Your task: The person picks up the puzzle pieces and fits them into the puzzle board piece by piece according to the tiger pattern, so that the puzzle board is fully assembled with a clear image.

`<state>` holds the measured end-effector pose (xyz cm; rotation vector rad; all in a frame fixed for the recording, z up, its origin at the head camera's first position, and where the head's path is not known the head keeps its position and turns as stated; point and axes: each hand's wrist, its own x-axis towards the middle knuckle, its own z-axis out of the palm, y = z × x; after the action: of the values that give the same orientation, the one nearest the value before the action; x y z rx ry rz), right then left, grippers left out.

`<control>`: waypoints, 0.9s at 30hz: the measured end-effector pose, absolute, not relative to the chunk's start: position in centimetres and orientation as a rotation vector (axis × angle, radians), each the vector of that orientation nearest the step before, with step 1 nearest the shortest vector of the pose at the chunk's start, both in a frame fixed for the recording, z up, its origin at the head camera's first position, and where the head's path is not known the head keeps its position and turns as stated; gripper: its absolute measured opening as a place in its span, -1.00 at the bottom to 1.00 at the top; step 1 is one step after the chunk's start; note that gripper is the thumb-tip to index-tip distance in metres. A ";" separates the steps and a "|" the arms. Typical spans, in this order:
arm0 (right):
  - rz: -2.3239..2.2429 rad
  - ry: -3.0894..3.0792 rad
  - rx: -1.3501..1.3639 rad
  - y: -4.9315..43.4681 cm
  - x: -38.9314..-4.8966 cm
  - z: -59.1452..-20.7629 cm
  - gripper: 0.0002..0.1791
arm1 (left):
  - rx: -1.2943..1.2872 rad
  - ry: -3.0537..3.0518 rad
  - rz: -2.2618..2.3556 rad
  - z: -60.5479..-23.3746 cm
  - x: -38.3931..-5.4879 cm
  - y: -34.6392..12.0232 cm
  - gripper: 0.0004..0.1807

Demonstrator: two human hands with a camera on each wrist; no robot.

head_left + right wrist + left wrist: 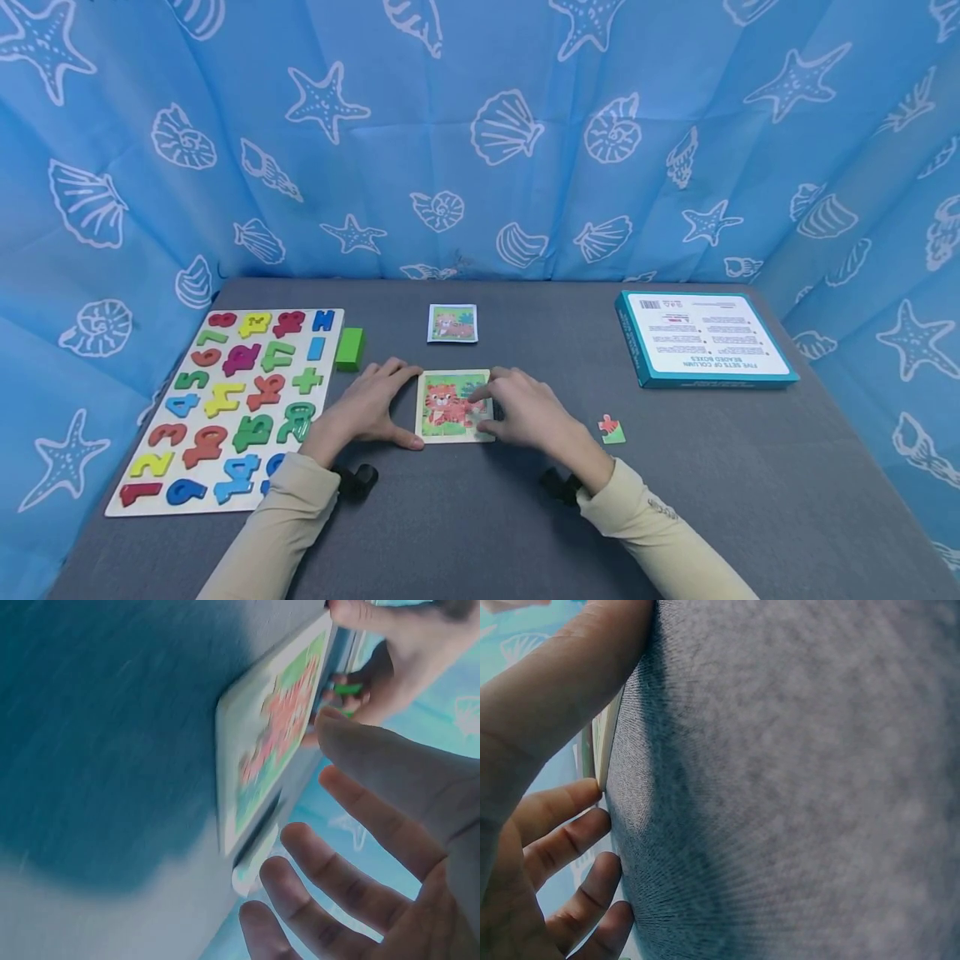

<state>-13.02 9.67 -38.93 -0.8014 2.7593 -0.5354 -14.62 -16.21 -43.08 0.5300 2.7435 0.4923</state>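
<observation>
A small wooden jigsaw board (456, 407) with a red tiger on a green ground lies flat on the grey table. My left hand (378, 404) holds its left side, index finger at the far corner and thumb at the near one. In the left wrist view, the fingers (568, 841) sit right at the board's edge. Over the right side is my right hand (525, 412), its fingers spread and nothing seen between them in the right wrist view. It hides part of the picture. Off to the right lies a loose jigsaw piece (611, 430), red and green.
A small tiger picture card (452, 323) lies beyond the board. At the left are a number puzzle board (251, 350) filled with coloured numbers and a green block (349, 349). A teal and white flat box (708, 342) lies at the back right, before a blue curtain (450, 150).
</observation>
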 end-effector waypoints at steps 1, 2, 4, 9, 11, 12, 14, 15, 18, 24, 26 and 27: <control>-0.525 2.765 -0.799 10.2 -13.0 -38.8 -0.65 | 0.529 2.742 0.492 -43.1 -14.6 -16.2 0.20; -0.510 2.775 -0.794 10.7 -13.0 -38.7 -0.64 | 0.528 2.741 0.492 -43.1 -14.7 -16.2 0.20; -0.481 2.792 -0.778 11.8 -13.0 -38.5 -0.64 | 0.526 2.740 0.494 -43.1 -14.7 -16.2 0.20; -0.403 2.836 -0.735 15.0 -12.9 -38.4 -0.62 | 0.528 2.743 0.500 -43.1 -14.6 -16.3 0.20; -0.376 2.858 -0.727 16.5 -12.8 -38.3 -0.62 | 0.529 2.743 0.506 -43.1 -14.6 -16.3 0.20; -0.366 2.868 -0.726 17.2 -12.7 -38.4 -0.62 | 0.530 2.744 0.509 -43.1 -14.6 -16.3 0.20; -0.361 2.879 -0.721 18.7 -12.6 -38.3 -0.61 | 0.530 2.744 0.512 -43.1 -14.6 -16.3 0.20; -0.356 2.883 -0.723 19.4 -12.5 -38.3 -0.61 | 0.531 2.744 0.512 -43.1 -14.5 -16.3 0.20; -0.372 2.885 -0.710 21.3 -12.1 -38.1 -0.59 | 0.535 2.745 0.513 -43.1 -14.5 -16.3 0.20; -0.373 2.859 -0.612 24.0 -11.2 -38.3 -0.56 | 0.534 2.746 0.519 -43.1 -14.5 -16.3 0.20; -0.357 2.838 -0.589 24.6 -10.9 -38.6 -0.55 | 0.534 2.747 0.518 -43.1 -14.5 -16.3 0.20; -0.350 2.830 -0.585 24.8 -10.7 -38.8 -0.53 | 0.534 2.747 0.518 -43.2 -14.5 -16.3 0.20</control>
<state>-10.75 24.84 -38.79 -0.5850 2.8295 -0.3495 -14.53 -16.29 -43.16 0.5343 2.7474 0.5179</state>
